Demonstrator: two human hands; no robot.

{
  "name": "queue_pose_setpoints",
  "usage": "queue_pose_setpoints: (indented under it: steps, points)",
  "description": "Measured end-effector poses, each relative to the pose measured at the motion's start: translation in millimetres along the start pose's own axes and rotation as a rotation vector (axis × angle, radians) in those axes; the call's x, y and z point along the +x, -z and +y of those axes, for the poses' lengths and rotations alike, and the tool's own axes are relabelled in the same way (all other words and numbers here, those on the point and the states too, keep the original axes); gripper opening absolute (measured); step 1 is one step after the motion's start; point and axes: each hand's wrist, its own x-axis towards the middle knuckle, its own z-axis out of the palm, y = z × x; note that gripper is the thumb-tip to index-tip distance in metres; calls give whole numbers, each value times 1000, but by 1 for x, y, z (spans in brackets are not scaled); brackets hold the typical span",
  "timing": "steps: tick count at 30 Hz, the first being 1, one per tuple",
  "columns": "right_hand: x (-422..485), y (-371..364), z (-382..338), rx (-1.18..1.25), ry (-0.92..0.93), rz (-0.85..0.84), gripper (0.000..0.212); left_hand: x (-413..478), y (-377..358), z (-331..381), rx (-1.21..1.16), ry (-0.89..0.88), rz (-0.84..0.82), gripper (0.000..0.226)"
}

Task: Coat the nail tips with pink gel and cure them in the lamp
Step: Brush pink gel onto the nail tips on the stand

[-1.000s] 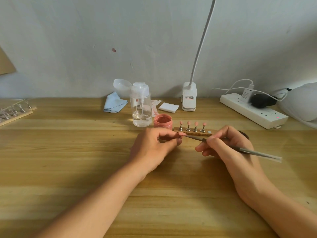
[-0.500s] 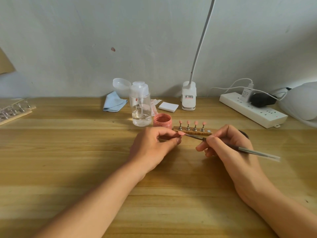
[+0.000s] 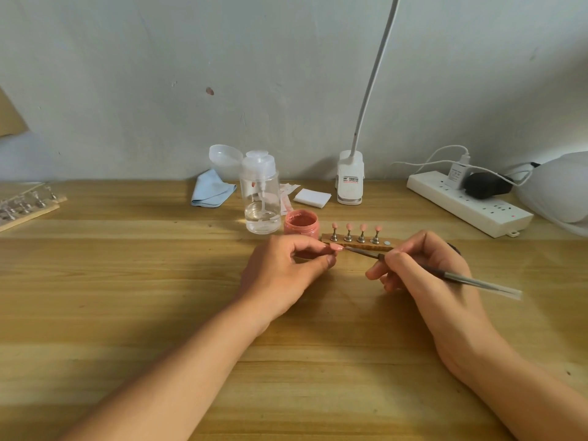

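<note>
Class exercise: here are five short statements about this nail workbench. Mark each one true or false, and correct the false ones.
1. The right hand holds the brush. True.
2. The pink gel jar has its lid on. False: it stands open, with the gel showing.
3. Four pink nail tips stand on the wooden holder. True.
4. The blue cloth lies right of the power strip. False: it lies far to its left, just left of the clear bottle.
5. The left hand lies flat and empty. False: it pinches a nail tip, which the brush's tip meets.
</note>
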Motion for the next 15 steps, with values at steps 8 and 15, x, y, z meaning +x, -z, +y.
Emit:
queue_pose_setpoints:
  steps: [8, 15]
  points:
    - [1, 0, 0, -13, -16, 1, 6, 1, 1, -3, -7, -10, -15, 16]
    - [1, 1, -3, 16, -23, 30, 10, -1, 2, -3, 34, -43, -5, 12]
